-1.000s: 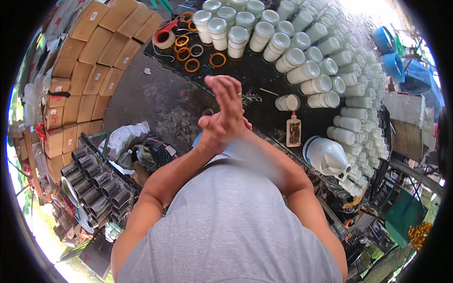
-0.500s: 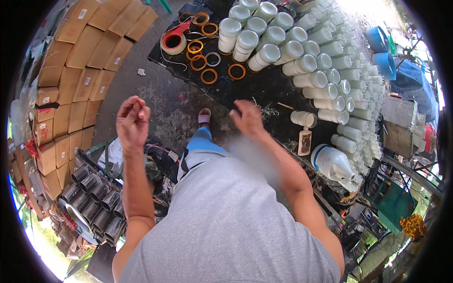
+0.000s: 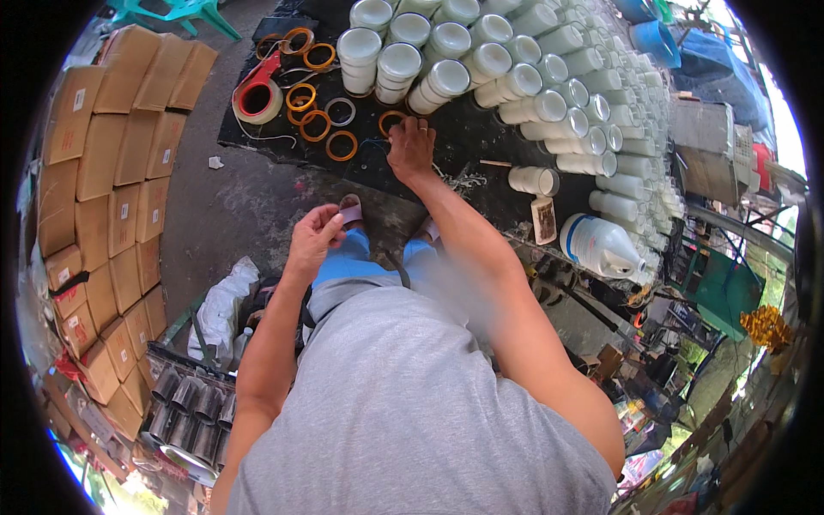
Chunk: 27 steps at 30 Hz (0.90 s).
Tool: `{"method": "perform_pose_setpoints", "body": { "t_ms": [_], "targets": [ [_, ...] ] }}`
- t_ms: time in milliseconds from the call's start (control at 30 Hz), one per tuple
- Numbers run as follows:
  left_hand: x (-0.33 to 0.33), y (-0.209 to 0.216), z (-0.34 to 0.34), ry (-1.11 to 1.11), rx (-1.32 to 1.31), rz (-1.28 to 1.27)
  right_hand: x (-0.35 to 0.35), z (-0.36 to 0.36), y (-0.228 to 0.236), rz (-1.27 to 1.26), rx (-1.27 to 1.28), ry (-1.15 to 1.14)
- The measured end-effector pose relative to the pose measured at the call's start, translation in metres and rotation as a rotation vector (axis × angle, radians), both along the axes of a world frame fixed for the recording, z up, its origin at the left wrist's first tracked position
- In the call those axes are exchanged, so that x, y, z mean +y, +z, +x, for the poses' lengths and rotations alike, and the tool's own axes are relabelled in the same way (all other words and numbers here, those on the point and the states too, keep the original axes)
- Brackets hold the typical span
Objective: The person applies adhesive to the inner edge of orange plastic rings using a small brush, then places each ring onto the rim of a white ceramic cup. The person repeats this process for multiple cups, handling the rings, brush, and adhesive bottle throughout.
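My right hand (image 3: 412, 153) reaches over the dark tabletop (image 3: 463, 146). Its fingers and thumb are closed at the lower edge of an orange ring (image 3: 391, 117), covering part of it. Several similar orange rings (image 3: 342, 156) and one grey ring (image 3: 341, 100) lie to its left. My left hand (image 3: 314, 240) hangs in front of my body, off the table, with curled fingers and the thumb against them. Whatever it may hold is too small to make out. A red tape dispenser with a cream roll (image 3: 271, 105) lies at the table's left corner.
Many white-filled glass jars (image 3: 451, 77) crowd the table's far and right side. Near its right edge are a lying jar (image 3: 534, 180), a wooden block (image 3: 543, 220) and a white plastic jug (image 3: 592, 242). Cardboard boxes (image 3: 120, 154) are stacked at left, above dark metal tubes (image 3: 206, 410).
My right hand has moved forward onto the orange ring. My left hand has come lower and inward, toward my body's middle. The whole view has shifted, with the table things now further left.
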<state>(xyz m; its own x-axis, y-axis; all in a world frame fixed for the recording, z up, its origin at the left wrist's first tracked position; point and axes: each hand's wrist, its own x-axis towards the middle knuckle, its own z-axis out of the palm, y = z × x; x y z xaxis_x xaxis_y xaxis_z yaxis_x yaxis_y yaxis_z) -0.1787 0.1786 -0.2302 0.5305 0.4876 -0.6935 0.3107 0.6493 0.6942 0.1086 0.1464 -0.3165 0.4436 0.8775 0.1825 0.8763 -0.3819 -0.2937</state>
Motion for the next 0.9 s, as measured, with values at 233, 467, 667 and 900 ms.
{"method": "perform_pose_setpoints", "body": {
  "t_ms": [233, 467, 667, 900],
  "targets": [
    [-0.01, 0.031, 0.06, 0.318, -0.555, -0.201, -0.061, -0.069, 0.127, 0.276, 0.709, 0.076],
    [-0.04, 0.007, 0.069, 0.137, -0.503, -0.17, -0.145, -0.053, 0.133, 0.196, 0.915, 0.065],
    [-0.032, -0.047, 0.106, -0.118, -0.226, 0.387, -0.341, 0.098, 0.028, -0.217, -0.059, -0.568],
    [0.001, -0.088, 0.155, -0.582, 0.405, 1.338, -0.384, 0.188, 0.014, -0.437, 0.205, -0.635]
  ]
}}
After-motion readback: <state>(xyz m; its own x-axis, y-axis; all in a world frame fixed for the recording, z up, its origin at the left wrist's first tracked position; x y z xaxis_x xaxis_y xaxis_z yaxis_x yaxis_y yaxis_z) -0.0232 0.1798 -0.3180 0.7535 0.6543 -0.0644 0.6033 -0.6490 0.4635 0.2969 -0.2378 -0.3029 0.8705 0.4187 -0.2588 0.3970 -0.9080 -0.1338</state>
